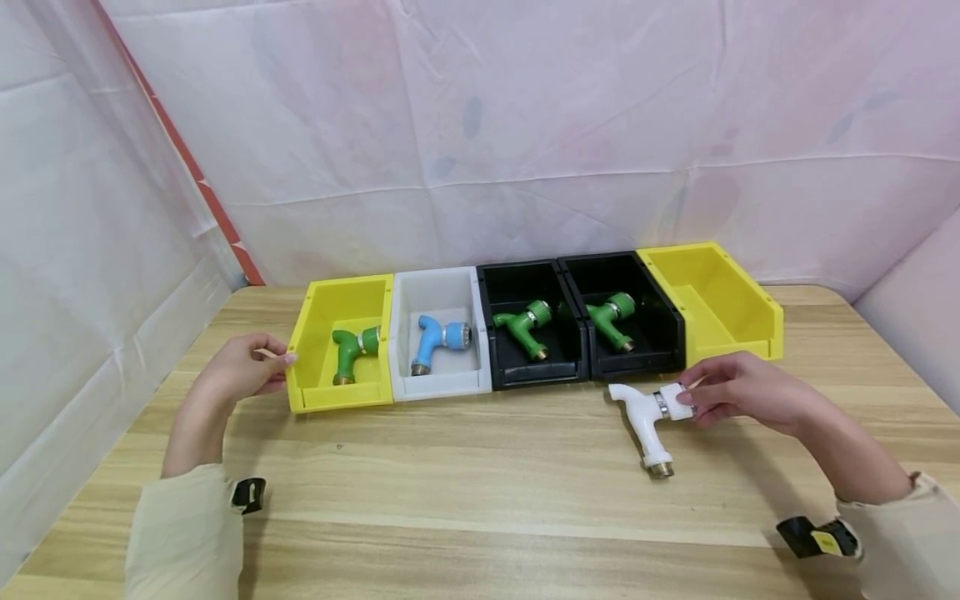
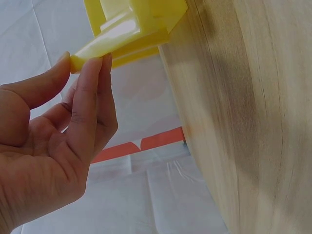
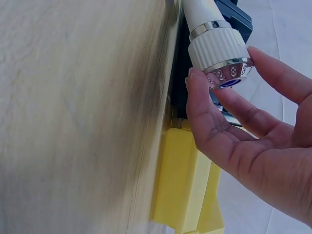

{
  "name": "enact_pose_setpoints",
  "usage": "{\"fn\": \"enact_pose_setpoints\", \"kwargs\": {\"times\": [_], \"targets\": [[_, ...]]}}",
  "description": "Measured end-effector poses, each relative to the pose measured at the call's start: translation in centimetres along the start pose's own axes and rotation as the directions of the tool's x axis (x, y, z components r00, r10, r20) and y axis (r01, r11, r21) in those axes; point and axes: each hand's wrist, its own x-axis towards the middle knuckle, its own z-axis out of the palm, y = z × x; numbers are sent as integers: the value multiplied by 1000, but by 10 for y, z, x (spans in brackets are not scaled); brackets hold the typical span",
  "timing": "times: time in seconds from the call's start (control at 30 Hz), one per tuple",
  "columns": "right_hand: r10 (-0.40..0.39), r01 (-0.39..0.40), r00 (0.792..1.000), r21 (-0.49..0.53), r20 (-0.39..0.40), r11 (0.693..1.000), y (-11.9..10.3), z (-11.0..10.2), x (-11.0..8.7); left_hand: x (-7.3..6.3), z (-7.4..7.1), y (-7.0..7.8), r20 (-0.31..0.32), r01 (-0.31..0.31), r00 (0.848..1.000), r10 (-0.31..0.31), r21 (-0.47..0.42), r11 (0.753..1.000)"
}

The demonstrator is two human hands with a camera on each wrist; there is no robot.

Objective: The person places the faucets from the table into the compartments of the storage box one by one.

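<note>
My right hand (image 1: 738, 392) pinches a white tap (image 1: 642, 421) by its ribbed knob (image 3: 218, 48), thumb on one side and fingers on the other. The tap's brass threaded end points toward me, in front of the black bins; whether it touches the table I cannot tell. At the far left, my left hand (image 1: 243, 367) pinches the outer front edge of a yellow bin (image 1: 341, 400) between thumb and fingertips. Inside that bin lies a green tap (image 1: 348, 354). Beside it, a white bin (image 1: 442, 385) holds a blue tap (image 1: 430, 340).
Two black bins (image 1: 538, 374) (image 1: 637, 364) stand mid-row, each with a green tap (image 1: 527, 327) (image 1: 611, 320) inside. Another yellow bin (image 1: 772, 329) ends the row at right, with no tap visible in it. Cloth walls (image 1: 525, 125) rise behind the wooden table (image 1: 450, 500).
</note>
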Motion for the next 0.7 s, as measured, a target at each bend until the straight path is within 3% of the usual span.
{"fn": "enact_pose_setpoints", "kwargs": {"times": [0.5,0.7], "targets": [[7,-8,999,-32,-46,999,0,-3,-6,2,0,-4,9,10,1000,-10,-2,1000],[-14,10,998,-58,-62,998,3,-10,-9,1,0,-4,7,-17,1000,17,-15,1000]]}}
